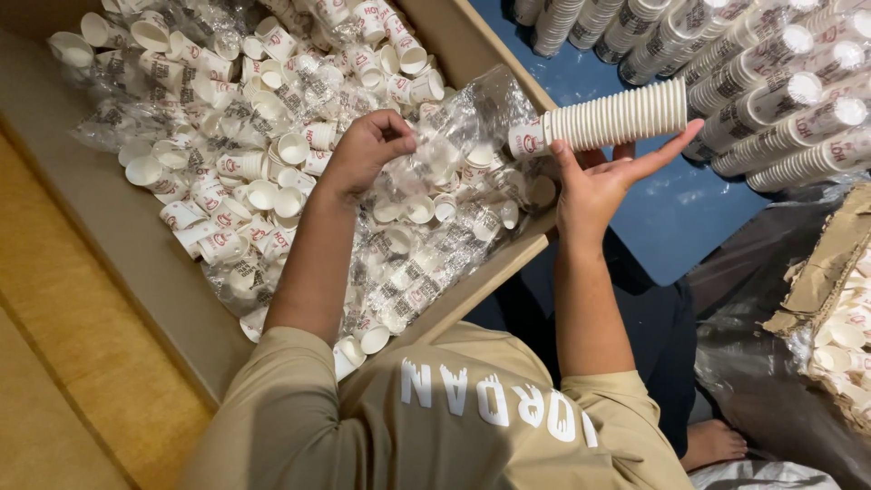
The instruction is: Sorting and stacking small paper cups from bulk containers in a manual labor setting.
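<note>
The right hand (606, 177) is open, palm up and fingers stretched, and cradles a long nested stack of white paper cups (603, 120) that lies almost level across the fingertips, its printed end cup pointing toward the cardboard box and its open end toward the upper right. The left hand (367, 145) is curled into a loose fist down in the box, its fingers closed on a crumpled clear plastic bag (449, 136) that spreads over the cups there; whether it also pinches a cup underneath cannot be told. Around that hand the large cardboard box (136, 254) is filled with loose small paper cups (245, 172), white with red and black print, lying every way, some mouth up, some on their sides, many under or inside more clear plastic wrap. Beyond the box wall, just past the held stack, is a blue surface (671, 213), and at the upper right on it many more stacked rows of cups (771, 91) lie side by side on a slant. At the far right edge a torn piece of cardboard (826, 263) holds further cups over dark plastic sheeting (753, 354). The person wears a tan shirt (363, 426), and a bare foot (712, 443) shows below.
</note>
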